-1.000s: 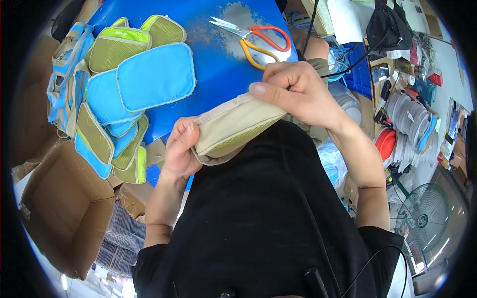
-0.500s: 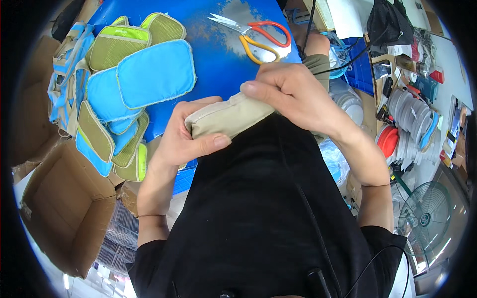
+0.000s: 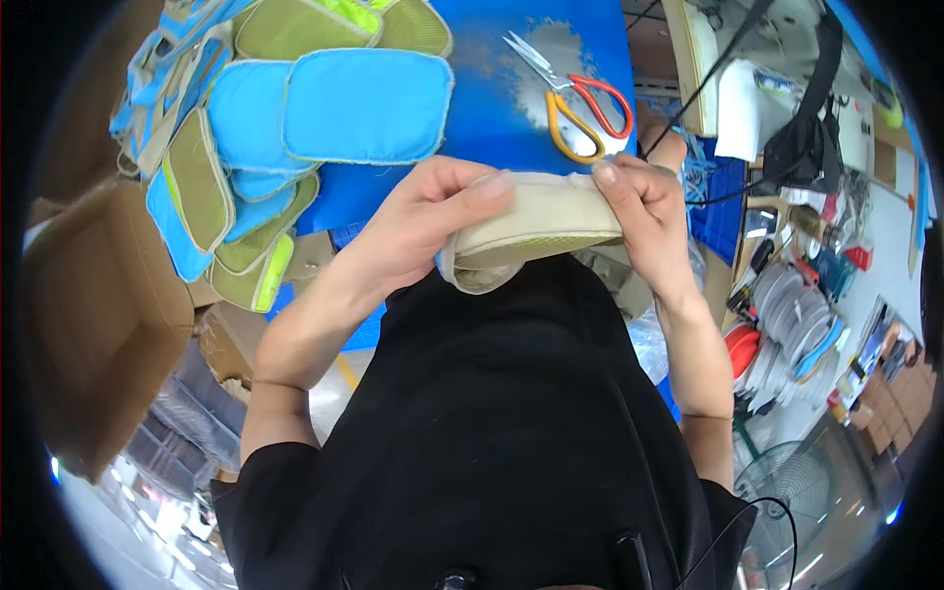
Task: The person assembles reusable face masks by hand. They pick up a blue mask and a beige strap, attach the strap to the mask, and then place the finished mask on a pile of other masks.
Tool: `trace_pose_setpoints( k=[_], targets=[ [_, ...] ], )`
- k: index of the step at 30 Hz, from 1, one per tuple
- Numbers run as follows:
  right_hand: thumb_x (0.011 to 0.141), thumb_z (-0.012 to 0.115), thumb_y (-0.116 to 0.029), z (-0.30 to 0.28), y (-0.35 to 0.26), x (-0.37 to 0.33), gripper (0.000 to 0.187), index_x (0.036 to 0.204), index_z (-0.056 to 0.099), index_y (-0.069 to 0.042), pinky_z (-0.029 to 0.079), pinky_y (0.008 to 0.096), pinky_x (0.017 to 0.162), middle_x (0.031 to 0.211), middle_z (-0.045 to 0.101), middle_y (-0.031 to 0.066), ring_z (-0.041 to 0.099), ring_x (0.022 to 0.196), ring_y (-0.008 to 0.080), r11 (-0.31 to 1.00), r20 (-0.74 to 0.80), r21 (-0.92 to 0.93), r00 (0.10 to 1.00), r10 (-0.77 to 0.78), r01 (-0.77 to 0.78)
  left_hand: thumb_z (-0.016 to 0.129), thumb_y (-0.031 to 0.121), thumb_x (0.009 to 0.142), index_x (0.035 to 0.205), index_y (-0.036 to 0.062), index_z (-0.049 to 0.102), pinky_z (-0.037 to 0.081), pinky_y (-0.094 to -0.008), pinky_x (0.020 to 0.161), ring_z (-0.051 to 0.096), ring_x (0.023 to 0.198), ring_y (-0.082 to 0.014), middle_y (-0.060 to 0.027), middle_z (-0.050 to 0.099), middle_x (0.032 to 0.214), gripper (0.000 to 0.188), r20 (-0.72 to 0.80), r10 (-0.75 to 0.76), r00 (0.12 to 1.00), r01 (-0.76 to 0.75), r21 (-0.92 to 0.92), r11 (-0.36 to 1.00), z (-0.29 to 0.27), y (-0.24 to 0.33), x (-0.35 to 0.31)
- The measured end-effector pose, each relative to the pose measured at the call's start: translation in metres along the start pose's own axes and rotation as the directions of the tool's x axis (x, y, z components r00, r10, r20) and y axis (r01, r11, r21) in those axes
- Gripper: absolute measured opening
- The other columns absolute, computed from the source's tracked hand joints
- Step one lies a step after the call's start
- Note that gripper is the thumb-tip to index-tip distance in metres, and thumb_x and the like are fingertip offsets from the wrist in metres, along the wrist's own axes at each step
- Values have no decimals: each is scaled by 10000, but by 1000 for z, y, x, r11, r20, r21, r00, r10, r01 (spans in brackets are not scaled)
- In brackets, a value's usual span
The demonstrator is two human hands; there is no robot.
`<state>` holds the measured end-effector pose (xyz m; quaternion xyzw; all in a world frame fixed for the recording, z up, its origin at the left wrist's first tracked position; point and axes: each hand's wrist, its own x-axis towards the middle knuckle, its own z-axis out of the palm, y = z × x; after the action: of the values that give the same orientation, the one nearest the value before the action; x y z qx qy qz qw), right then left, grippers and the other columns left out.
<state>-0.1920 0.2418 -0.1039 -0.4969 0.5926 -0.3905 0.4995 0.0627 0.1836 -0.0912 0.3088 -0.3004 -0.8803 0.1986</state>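
Above my lap I hold a beige fabric pouch (image 3: 541, 211) with an olive mesh panel along its underside. My left hand (image 3: 423, 221) grips its left end, thumb on top, where the cloth curls into an open loop. At its right end my right hand (image 3: 644, 216) pinches the upper edge between thumb and fingers. Just beyond lie scissors (image 3: 562, 83) with one red and one yellow handle, blades apart. Left of them, flat blue fabric panels (image 3: 369, 103) overlap olive mesh pieces (image 3: 200, 182) with lime trim.
The pieces lie on a blue table (image 3: 482, 118). A bundle of blue and beige strips (image 3: 177, 84) sits at its left. An open cardboard box (image 3: 103, 320) stands at lower left. To the right are a black bag (image 3: 806, 152), pale round discs (image 3: 787, 305) and a fan (image 3: 787, 487).
The pouch has been turned so its mesh side and open loop show. Both hands have moved right and are farther apart on it. The whole view has shifted.
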Motion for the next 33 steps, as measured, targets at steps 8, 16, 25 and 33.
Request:
trace_pose_setpoints(
  k=[8, 16, 25, 33],
  targets=[
    [1084, 533, -338, 13, -21, 6, 400, 956, 617, 31, 401, 294, 680, 814, 544, 48, 465, 747, 118, 993, 21, -36, 994, -110, 111, 601, 241, 1049, 802, -2, 612, 386, -290, 551, 468, 623, -75, 3, 533, 672, 348, 131, 283, 950, -284, 738, 612, 18, 21, 22],
    [1099, 520, -304, 12, -43, 8, 388, 790, 530, -71, 306, 229, 601, 735, 441, -104, 347, 698, 7, 975, -209, 209, 977, -30, 74, 767, 144, 842, 1024, 72, 718, 499, -343, 675, 626, 811, -250, -101, 662, 1022, 202, 304, 818, 489, -456, 888, -58, 8, 19, 33],
    [1057, 569, -315, 6, -18, -7, 447, 694, 514, -59, 324, 270, 620, 698, 475, -7, 387, 639, 79, 956, -166, 289, 986, -2, 50, 619, -43, 917, 1229, 5, 710, 538, -303, 893, 679, 1014, -196, -139, 709, 1138, 328, -87, 693, 716, -352, 812, 465, 8, -6, 23],
    [1060, 551, -378, -12, 9, 16, 497, 653, 414, -127, 307, 296, 548, 638, 405, 5, 377, 586, 117, 814, -212, 573, 976, 37, 94, 592, 211, 1037, 1286, -76, 609, 522, -331, 1004, 679, 1133, -192, -161, 681, 1257, 381, 200, 38, 979, 68, -498, 865, 14, -16, 1]
  ],
)
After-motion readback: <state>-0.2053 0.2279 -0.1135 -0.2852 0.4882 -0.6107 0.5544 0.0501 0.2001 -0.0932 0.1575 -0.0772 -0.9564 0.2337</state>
